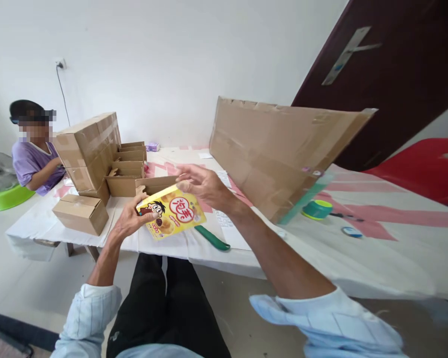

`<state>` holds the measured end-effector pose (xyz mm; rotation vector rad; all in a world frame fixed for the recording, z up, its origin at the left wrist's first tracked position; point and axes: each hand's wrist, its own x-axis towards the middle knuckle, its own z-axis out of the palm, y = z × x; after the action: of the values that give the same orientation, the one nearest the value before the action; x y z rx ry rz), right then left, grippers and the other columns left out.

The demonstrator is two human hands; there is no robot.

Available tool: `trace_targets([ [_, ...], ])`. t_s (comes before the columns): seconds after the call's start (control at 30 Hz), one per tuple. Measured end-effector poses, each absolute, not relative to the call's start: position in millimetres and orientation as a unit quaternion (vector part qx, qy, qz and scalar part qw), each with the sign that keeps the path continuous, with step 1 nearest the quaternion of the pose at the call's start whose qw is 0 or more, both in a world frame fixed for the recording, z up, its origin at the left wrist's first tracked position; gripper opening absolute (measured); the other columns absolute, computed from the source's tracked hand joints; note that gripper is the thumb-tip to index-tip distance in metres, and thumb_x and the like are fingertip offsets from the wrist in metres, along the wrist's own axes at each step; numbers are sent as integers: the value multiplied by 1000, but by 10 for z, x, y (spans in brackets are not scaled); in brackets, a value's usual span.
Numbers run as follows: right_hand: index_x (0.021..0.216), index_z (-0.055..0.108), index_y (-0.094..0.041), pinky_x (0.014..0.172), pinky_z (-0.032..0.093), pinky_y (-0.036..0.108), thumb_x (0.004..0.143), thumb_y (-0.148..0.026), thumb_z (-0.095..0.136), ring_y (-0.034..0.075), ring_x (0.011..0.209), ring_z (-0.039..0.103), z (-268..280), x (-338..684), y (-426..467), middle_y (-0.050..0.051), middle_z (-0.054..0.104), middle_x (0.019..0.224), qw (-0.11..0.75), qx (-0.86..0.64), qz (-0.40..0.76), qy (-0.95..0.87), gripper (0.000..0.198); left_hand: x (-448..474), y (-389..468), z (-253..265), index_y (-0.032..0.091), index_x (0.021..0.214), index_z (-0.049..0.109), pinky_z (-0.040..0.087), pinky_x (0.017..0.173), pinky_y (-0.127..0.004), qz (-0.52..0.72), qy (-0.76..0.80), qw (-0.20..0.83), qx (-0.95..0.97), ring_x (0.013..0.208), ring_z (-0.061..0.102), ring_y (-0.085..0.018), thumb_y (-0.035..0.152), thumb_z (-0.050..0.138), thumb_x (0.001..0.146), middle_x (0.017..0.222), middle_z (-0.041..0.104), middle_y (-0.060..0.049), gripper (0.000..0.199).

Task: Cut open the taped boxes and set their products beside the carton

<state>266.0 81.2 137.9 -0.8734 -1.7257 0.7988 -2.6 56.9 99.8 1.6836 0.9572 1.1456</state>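
Observation:
A yellow snack box (188, 226) with a cartoon figure and red lettering is held tilted above the near edge of the table. My left hand (129, 219) grips its left end, thumb across the printed front and the other fingers behind. At the top edge, the bent fingers and thumb of my right hand (205, 186) close on the box; its far side is hidden. Just behind stands an open cardboard carton (157, 184), partly covered by my hands. Under the snack box's right corner, a long green curved object (212, 238) lies on the cloth.
Stacked cartons (93, 144) and a small closed carton (80, 214) stand left, beside a row of open cartons (127, 184). A large cardboard sheet (276, 149) leans right, near a green tape roll (316, 209). Another person (37, 159) sits far left; a red chair (425, 164) stands right.

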Motion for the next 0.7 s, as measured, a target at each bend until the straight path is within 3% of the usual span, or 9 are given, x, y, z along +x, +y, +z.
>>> trace_targets([
  [0.1,153,56,-25,105,60,50,89,-74,70,33,133,64,1090,2468,649,16,65,147,596,-365,306,-646,82,63,414,757,18,109,68,59,70,-31,598,406,462,514,81,75,-23,55,97,65,97,78,-7,65],
  [0.3,170,27,-24,107,60,53,94,-77,55,37,140,61,339,1921,347,19,52,164,624,-415,359,-556,96,305,198,372,16,103,62,54,58,-28,678,402,489,373,75,74,-22,59,96,62,96,76,-9,69],
  [0.43,167,35,-24,107,60,52,97,-75,48,35,135,65,255,1759,311,16,60,157,616,-415,373,-556,88,344,219,333,17,105,62,59,65,-30,657,402,493,405,88,76,-25,62,93,66,106,77,-11,67],
  [0.53,166,38,-26,106,61,51,98,-72,49,34,130,69,304,1758,336,13,64,153,620,-405,374,-558,84,292,316,340,17,107,65,55,59,-26,616,443,452,469,91,75,-25,68,87,72,105,77,-12,66],
  [0.7,165,42,-25,92,66,49,95,-73,47,35,120,73,169,1819,355,13,68,149,601,-445,385,-541,85,238,426,158,16,104,66,46,45,-24,581,464,459,486,63,67,-17,74,86,67,84,75,-7,72],
])
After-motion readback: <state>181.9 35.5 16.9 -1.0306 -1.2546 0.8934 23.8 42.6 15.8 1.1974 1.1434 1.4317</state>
